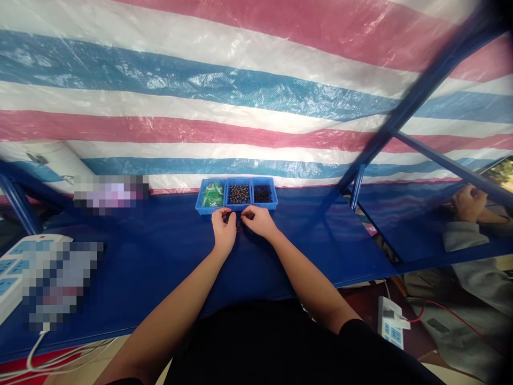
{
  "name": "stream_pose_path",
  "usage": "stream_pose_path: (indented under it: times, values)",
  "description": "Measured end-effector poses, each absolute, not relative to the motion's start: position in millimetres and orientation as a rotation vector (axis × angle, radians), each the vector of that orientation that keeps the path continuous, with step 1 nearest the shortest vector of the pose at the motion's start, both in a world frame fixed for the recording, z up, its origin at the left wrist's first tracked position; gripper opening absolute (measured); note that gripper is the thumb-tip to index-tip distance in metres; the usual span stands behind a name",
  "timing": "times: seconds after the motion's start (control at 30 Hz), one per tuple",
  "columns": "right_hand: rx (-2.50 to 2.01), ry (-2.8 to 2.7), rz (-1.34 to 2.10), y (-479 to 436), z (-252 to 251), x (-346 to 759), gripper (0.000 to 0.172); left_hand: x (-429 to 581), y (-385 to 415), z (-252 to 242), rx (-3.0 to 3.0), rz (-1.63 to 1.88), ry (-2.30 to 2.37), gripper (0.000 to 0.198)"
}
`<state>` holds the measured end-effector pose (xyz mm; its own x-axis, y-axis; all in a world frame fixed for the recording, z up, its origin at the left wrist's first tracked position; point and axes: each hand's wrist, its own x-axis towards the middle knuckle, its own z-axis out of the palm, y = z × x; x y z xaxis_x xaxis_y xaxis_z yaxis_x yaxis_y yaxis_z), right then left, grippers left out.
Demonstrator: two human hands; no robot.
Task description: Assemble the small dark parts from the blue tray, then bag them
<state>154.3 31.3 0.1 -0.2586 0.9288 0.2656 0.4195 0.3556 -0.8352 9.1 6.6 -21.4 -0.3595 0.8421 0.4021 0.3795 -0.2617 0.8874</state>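
The person is working at the middle of a blue-covered tabletop [320, 251] with both bare forearms reaching forward from a black top [236, 342]. The left hand [223, 229] and right hand [258, 221] are meeting just in front of a row of three blue plastic bins [204, 206], and both grips are closed, fingers curled in on a small dark part [238, 226]. That part is sitting between the fingertips, mostly hidden and too small to identify, just above the tabletop.

The bins are standing side by side, touching each other, with the hands just beside their front edge. The left bin is holding small green and clear pieces [212, 193], the middle bin is holding dark parts with brass-coloured bits [239, 194], and the right bin is holding small black parts [263, 193].

A red, white and blue striped tarpaulin [200, 80] is hanging behind the tabletop, and blue metal frame bars [425, 91] are crossing it on the right. A white power strip [12, 267] is lying at the left edge of the tabletop beside a pixelated object, and another pixelated object is sitting further back. A second white power strip [390, 323] is lying below the tabletop on the right, with a red cable [452, 313] running from it. Another person's hand [467, 203] is showing far right, well apart from the person's own hands.
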Motion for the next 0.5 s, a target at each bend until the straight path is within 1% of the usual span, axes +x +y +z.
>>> stream_pose_path:
  times: [0.1,0.27,0.37,0.5]
  values:
    - [-1.091,-1.543,0.989,34,0,152,0.015,8,0,-9,1.813,1.556,1.69,0.015]
    - [-1.001,-1.279,1.216,35,2,149,0.025,9,-1,-3,1.989,1.456,1.642,0.011]
    - [-0.966,-1.239,1.293,34,3,148,0.025,8,0,-4,1.999,1.441,1.662,0.015]
    - [-0.932,-1.246,1.293,32,4,147,0.023,5,-1,-1,2.063,1.449,1.625,0.017]
